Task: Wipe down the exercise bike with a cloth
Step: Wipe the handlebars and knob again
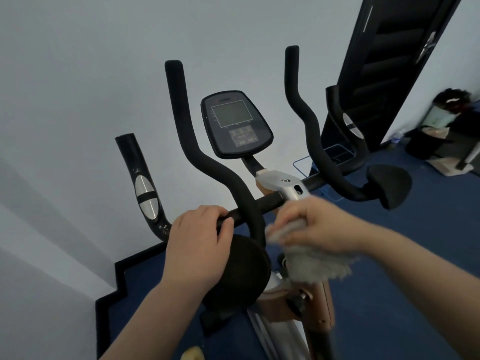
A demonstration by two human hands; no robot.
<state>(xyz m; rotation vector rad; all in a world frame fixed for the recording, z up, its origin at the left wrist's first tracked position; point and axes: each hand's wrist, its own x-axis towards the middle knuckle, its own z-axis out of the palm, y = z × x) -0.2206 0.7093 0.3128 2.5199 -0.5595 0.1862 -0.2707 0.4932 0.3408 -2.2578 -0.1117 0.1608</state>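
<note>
The exercise bike fills the middle of the head view, with black foam handlebars (181, 131), a dark console (235, 123) and a silver stem clamp (279, 184). My left hand (197, 242) is wrapped around the horizontal crossbar (270, 202) left of the inner handlebar, above a black elbow pad (244, 271). My right hand (315, 226) is closed on a grey fluffy cloth (311, 263) just below the clamp, to the right of the bar. The hand and cloth are motion-blurred. Whether the cloth touches the bike is unclear.
A pale wall stands close behind the bike, and blue carpet (415, 255) covers the floor. A tall black board (389, 68) leans at the right rear. Bags and boxes (441, 141) crowd the far right corner. A second elbow pad (389, 184) juts out on the right.
</note>
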